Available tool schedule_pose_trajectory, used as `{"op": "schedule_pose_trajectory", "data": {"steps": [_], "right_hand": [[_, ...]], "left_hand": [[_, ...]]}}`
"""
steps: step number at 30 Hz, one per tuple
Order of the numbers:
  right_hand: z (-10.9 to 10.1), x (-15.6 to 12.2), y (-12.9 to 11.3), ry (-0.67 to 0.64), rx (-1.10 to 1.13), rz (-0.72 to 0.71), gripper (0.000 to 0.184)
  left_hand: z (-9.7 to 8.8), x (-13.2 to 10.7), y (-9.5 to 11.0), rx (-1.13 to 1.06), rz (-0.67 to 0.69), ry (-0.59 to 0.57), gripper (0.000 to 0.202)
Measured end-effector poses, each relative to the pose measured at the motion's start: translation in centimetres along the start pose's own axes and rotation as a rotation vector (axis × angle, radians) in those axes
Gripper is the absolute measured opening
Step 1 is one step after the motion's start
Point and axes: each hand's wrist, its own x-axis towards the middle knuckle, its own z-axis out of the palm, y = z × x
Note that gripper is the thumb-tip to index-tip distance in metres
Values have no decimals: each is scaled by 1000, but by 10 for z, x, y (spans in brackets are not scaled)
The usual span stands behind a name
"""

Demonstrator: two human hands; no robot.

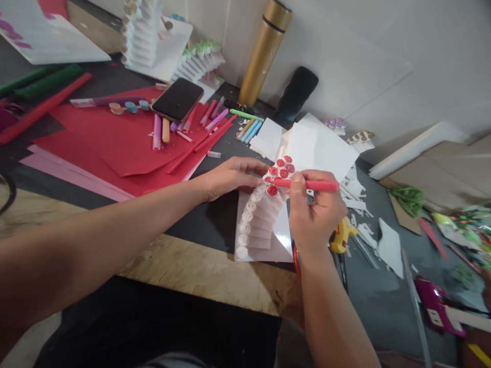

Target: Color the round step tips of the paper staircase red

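Observation:
A white paper model (pixel 264 225) shaped like a curved stair of rolled tubes lies on a white card in the middle of the desk. Several tube ends at its top are coloured red; the lower ones are white. My right hand (pixel 314 214) is closed around a red marker (pixel 307 184), whose tip touches a red tube end. My left hand (pixel 230 176) rests on the desk with its fingers pressed against the top left of the model, steadying it.
Red and pink paper sheets (pixel 115 138), a black phone (pixel 177 98) and several markers lie at the left. A gold flask (pixel 264 51) stands at the back wall. White paper scraps (pixel 368 225), a yellow glue gun (pixel 341 237) and more white tube models (pixel 153 36) surround the work.

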Motion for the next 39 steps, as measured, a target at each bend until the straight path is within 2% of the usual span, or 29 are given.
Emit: {"op": "schedule_pose_trajectory", "data": {"steps": [20, 39], "right_hand": [[2, -3, 0, -29, 41, -13, 5], [1, 0, -1, -14, 40, -5, 8]], "left_hand": [[-1, 1, 0, 29, -1, -15, 39], [-3, 0, -2, 9, 1, -27, 43]]}}
